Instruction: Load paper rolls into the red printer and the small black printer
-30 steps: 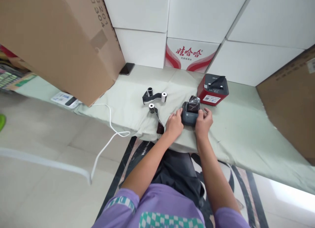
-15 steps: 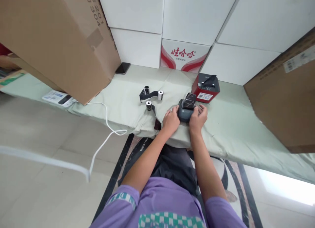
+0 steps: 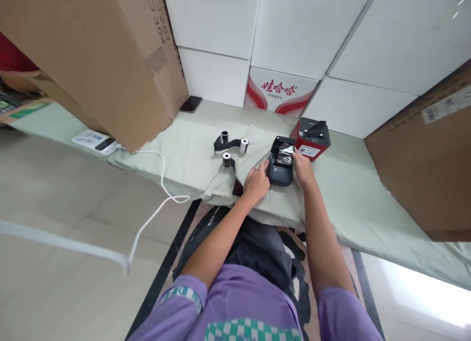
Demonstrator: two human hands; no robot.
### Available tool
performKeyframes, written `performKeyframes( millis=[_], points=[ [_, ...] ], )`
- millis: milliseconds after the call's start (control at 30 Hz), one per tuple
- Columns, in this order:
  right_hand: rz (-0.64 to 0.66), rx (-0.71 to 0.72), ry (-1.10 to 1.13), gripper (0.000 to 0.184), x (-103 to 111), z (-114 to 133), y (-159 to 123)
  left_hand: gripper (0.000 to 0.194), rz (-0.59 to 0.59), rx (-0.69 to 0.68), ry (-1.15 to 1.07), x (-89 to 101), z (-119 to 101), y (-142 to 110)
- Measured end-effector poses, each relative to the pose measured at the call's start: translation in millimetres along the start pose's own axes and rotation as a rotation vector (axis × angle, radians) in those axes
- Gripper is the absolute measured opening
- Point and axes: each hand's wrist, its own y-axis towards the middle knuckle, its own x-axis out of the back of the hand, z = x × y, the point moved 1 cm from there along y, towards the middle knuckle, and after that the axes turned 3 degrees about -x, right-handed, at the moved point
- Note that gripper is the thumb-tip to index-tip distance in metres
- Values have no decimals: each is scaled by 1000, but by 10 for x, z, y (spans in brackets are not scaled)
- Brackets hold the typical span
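A small dark portable printer (image 3: 281,174) sits on the cloth-covered table with its lid (image 3: 282,141) raised. A shiny dark strip (image 3: 285,153) lies across its opening and catches the light. My left hand (image 3: 257,183) grips the printer's left side, fingers bent against the casing. At the right edge of the strip, my right hand (image 3: 303,169) has its fingers closed; the fingertips are partly hidden. To the left lie small white-cored rolls of black ribbon (image 3: 227,159), one with a loose tail near my left wrist.
A red box with a black top (image 3: 312,140) stands just behind my right hand. Large cardboard boxes (image 3: 121,76) (image 3: 434,159) flank the table, and white cartons (image 3: 287,32) line the back. A phone (image 3: 191,104) and a white cable (image 3: 164,179) lie at left.
My right hand has moved up from the printer's right side to the strip. The printer's lid now stands raised and the strip shows a bright shine. My left hand stays at the printer's side.
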Motion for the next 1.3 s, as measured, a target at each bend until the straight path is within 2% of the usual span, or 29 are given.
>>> performKeyframes(
  millis=[100, 233, 300, 400, 500, 633, 767, 900, 1000, 1100, 1200, 1300],
  points=[
    [8, -141, 104, 43, 160, -13, 128, 72, -18, 8, -10, 7, -1, -2],
    [220, -196, 36, 21, 306, -24, 182, 70, -47, 27, 0, -12, 15, 7],
    [277, -210, 79, 23, 335, -37, 180, 67, -59, 49, 18, -22, 20, 11],
    [230, -189, 91, 29, 333, -57, 189, 65, -62, 53, 41, -34, 23, 12],
    [224, -126, -70, 26, 302, -46, 235, 66, -66, 31, 44, -46, 33, 14],
    [296, -40, -389, 25, 268, 67, 328, 65, -60, 33, 46, -52, 42, 15],
    [399, -44, -675, 29, 195, 228, 363, 64, -60, 29, 53, -34, 25, 11],
    [479, -69, -844, 36, 72, 305, 343, 61, -91, 36, 4, -12, 29, 3],
    [433, -50, -907, 34, 26, 292, 312, 58, -157, 54, -56, -10, 65, 2],
    [286, 46, -799, 35, 85, 296, 264, 52, -193, 56, -87, -19, 102, 4],
    [127, 131, -505, 34, 212, 401, 196, 51, -188, 42, -110, -22, 118, 6],
    [77, 153, -180, 34, 270, 628, 110, 52, -175, 43, -123, -21, 124, 9]
  ],
)
